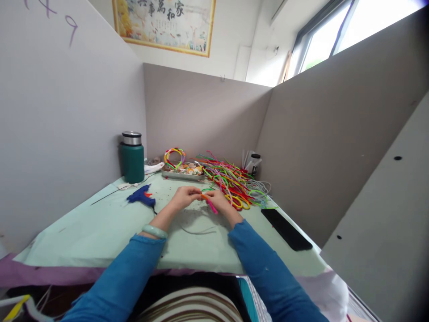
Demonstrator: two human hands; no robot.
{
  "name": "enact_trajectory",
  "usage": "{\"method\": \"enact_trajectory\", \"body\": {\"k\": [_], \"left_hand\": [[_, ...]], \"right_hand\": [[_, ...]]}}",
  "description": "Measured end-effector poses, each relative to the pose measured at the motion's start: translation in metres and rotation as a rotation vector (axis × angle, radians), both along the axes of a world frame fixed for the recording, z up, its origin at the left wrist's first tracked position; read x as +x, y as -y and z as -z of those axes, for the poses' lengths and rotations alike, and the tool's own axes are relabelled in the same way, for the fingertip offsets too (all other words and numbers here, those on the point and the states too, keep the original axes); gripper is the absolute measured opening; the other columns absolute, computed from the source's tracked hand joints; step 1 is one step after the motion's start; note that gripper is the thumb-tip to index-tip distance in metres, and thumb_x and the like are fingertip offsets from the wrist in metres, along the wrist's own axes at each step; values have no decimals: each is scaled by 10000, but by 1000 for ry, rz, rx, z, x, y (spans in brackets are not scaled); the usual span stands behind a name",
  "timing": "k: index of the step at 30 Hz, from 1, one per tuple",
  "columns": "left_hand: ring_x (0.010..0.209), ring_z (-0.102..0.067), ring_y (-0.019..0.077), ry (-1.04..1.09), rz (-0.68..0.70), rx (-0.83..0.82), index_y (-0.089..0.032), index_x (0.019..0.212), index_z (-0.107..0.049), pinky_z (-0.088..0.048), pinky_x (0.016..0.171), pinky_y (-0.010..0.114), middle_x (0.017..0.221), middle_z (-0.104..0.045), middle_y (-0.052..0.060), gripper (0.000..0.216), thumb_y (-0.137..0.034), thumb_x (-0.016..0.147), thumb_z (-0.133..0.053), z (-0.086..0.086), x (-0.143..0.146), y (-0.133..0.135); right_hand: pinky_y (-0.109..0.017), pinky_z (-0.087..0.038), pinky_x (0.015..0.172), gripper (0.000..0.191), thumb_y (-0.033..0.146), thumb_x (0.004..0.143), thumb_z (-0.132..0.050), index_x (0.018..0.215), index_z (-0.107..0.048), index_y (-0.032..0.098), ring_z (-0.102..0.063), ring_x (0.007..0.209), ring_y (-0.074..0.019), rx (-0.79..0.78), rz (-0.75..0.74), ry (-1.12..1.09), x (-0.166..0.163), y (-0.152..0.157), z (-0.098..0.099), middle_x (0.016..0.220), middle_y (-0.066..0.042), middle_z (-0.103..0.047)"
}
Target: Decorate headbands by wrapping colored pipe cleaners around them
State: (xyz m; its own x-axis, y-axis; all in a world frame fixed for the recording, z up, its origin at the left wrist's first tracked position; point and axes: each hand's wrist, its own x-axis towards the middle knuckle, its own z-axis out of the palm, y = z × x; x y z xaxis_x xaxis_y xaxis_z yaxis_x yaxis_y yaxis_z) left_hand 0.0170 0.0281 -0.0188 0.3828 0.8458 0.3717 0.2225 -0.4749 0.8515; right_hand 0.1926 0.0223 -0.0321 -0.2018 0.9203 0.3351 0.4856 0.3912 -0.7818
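Observation:
Both my hands meet over the middle of the pale green table cover (100,232). My left hand (185,197) is closed in a pinch on a bundle of pipe cleaners (208,200), orange, pink and green. My right hand (221,200) is closed on the same bundle from the other side; a pink end sticks out below it. A thin loop of wire (197,230) lies on the cover just in front of my hands.
A blue glue gun (142,196) lies left of my hands. A green flask (132,157) stands at the back left. A metal tray (182,172) of small pieces and a heap of coloured pipe cleaners (234,183) sit behind. A black phone (286,229) lies right.

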Motion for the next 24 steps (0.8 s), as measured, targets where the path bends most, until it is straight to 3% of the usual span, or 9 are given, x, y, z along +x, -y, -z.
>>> {"method": "enact_trajectory", "body": {"k": [2, 6, 10, 13, 20, 24], "left_hand": [[708, -635, 185, -55, -101, 41, -164, 798, -710, -462, 684, 268, 704, -708, 41, 263, -376, 671, -624, -3, -1, 0], [760, -625, 191, -107, -351, 153, -207, 713, -728, -442, 738, 268, 771, -719, 36, 156, -334, 673, -646, -8, -6, 0], [817, -622, 205, -100, -467, 164, -214, 705, -728, -428, 766, 275, 789, -717, 40, 119, -298, 684, -646, -9, -10, -3], [771, -620, 215, -129, -527, 96, -204, 721, -734, -418, 719, 283, 732, -710, 47, 142, -304, 692, -637, -9, -11, -3], [707, -615, 196, -94, -534, 42, -182, 705, -724, -406, 658, 266, 709, -704, 50, 150, -283, 678, -615, -8, -14, -5], [663, -587, 163, 20, -469, -39, -149, 703, -703, -400, 605, 241, 696, -693, 56, 171, -290, 665, -614, -6, -15, -7]], "right_hand": [[-230, -331, 481, 372, 457, 762, -514, 638, -673, 144, -469, 514, -122, 49, 74, 14, 1, -2, 1, 539, 1, -553], [-252, -385, 608, 366, 426, 835, -454, 666, -655, 171, -527, 656, -154, 319, 277, 34, 2, -3, -2, 655, -22, -600], [-315, -387, 819, 284, 321, 879, -442, 771, -665, 182, -539, 852, -183, 603, 310, 47, -3, 10, -11, 840, -69, -633], [-349, -369, 874, 248, 295, 892, -446, 825, -662, 192, -533, 891, -191, 723, 268, 96, -10, 23, -16, 890, -73, -632], [-315, -404, 821, 245, 289, 909, -430, 930, -655, 195, -555, 887, -189, 759, 51, 312, -26, 33, -12, 900, -74, -653], [-312, -399, 819, 242, 313, 899, -457, 1021, -632, 198, -558, 923, -196, 714, 66, 471, -32, 32, -6, 949, -82, -656]]}}
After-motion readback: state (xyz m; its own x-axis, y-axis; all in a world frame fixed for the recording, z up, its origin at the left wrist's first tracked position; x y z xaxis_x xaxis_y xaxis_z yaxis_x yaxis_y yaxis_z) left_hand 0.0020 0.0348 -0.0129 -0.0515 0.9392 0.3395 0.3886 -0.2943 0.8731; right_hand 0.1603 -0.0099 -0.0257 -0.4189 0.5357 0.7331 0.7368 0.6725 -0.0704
